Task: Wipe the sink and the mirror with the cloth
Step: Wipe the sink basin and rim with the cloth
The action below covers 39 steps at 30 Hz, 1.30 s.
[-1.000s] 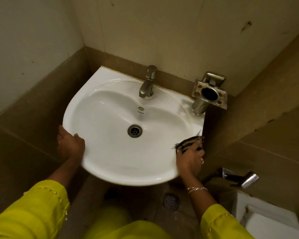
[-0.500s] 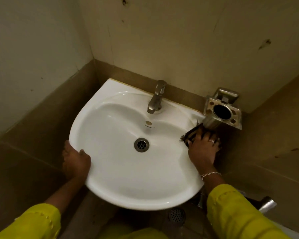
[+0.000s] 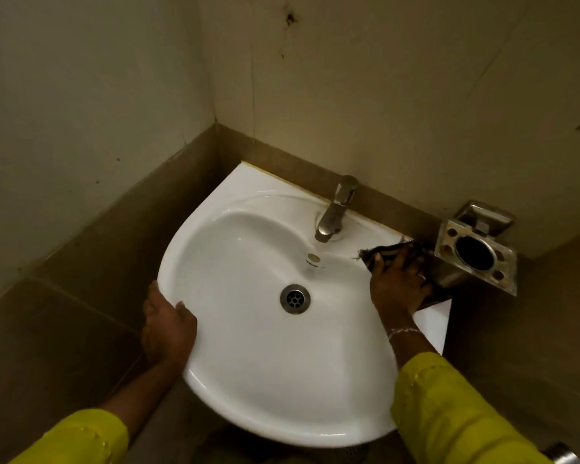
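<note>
Sink [image 3: 282, 380] in beige-walled corner [image 3: 215, 123]: left hand [image 3: 168, 326] grips its rim, right hand [image 3: 397, 283] presses cloth [image 3: 379, 254] flat.

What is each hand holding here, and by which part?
The left hand grips the sink by its left front rim, thumb on top. The right hand presses the dark cloth onto the right rim from above.
</note>
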Each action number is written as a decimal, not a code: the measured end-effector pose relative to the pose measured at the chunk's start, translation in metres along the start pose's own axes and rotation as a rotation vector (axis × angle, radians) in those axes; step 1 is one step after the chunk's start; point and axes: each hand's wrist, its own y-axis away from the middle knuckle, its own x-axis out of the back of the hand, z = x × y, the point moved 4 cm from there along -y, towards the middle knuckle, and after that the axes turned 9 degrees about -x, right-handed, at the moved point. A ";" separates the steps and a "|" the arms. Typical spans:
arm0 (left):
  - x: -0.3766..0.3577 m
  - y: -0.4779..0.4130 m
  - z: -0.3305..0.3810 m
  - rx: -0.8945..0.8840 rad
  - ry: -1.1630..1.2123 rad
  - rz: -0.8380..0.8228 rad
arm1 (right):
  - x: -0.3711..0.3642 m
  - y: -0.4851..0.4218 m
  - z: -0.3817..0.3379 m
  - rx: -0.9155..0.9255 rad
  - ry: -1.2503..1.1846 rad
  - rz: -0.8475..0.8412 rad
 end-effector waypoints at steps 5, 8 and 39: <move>0.000 -0.001 -0.002 0.005 0.028 0.002 | -0.002 -0.013 -0.040 -0.072 -0.049 0.041; 0.001 0.000 -0.001 0.009 0.051 0.007 | -0.012 -0.014 -0.057 -0.003 -0.064 0.047; 0.005 0.002 0.000 0.039 0.114 0.013 | -0.043 0.021 -0.201 0.653 0.055 -0.098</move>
